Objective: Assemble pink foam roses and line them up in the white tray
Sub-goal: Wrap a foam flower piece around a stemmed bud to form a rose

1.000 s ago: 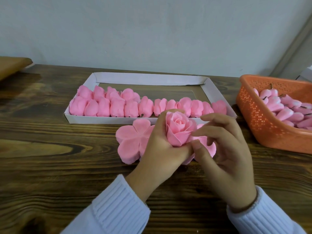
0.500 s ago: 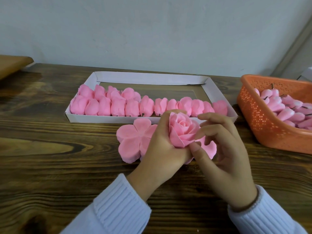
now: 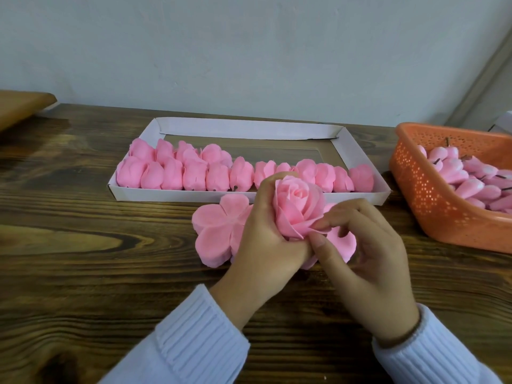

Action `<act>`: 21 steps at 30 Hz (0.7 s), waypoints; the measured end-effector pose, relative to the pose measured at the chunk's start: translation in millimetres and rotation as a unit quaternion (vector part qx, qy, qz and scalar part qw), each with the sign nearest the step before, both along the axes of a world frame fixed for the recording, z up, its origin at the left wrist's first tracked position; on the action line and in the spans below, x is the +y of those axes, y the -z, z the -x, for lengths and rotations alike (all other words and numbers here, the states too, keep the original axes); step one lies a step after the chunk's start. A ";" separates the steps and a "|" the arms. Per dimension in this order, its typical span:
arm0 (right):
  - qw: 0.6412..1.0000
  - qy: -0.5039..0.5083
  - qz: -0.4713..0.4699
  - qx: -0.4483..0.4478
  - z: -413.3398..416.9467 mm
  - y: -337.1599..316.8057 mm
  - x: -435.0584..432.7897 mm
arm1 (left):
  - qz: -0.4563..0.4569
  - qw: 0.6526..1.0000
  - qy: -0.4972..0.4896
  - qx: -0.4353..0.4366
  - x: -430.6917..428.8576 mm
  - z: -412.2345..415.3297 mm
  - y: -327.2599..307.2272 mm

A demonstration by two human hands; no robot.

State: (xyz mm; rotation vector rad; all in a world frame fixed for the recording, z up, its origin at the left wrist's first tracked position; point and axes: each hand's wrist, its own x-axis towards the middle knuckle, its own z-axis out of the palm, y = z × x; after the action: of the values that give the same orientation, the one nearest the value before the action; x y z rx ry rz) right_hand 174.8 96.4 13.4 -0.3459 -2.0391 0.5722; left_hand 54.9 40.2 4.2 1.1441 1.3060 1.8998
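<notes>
The left hand (image 3: 266, 245) grips the rose (image 3: 297, 206); the right hand (image 3: 368, 261) fingers (image 3: 325, 246) seemingly pinch an outer petal (image 3: 293, 225). Tugging hard could tear the foam or loosen the wrap.

**Around the work: table, wall and basket**

A dark wooden table (image 3: 83, 259) with strong grain and a paler knot pattern on its left half fills the lower part of the view. Behind it rises a plain, pale grey-blue wall (image 3: 249, 51). At the far left edge a lighter brown wooden slab (image 3: 22, 105) (what it belongs to cannot be told) juts in above the table's back corner. On the right an orange plastic basket (image 3: 421, 189) with perforated walls stands on the table, cut off by the frame's edge. Behind it a grey strip (image 3: 482, 87) runs slantwise up the wall, and a small white object (image 3: 504, 126) peeps in just beside the basket's far rim
</notes>
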 end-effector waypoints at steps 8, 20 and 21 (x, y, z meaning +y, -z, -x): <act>0.999 -0.046 0.029 0.004 -0.4 -0.6 0.7 | -0.012 0.999 0.027 -0.023 0.5 -1.1 0.5; 0.999 -0.033 0.029 -0.019 -1.6 -3.9 2.6 | -0.025 0.998 0.049 -0.030 -2.8 -3.2 -4.4; 0.999 -0.041 0.030 -0.015 -1.7 -3.8 3.1 | -0.022 0.998 0.046 -0.027 -2.7 -2.9 -4.3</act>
State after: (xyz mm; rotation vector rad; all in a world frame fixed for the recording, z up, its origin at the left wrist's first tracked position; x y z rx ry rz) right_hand 176.5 99.4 17.1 -0.3088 -2.0747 0.6847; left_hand 57.8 37.6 8.6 1.1476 1.1689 1.8879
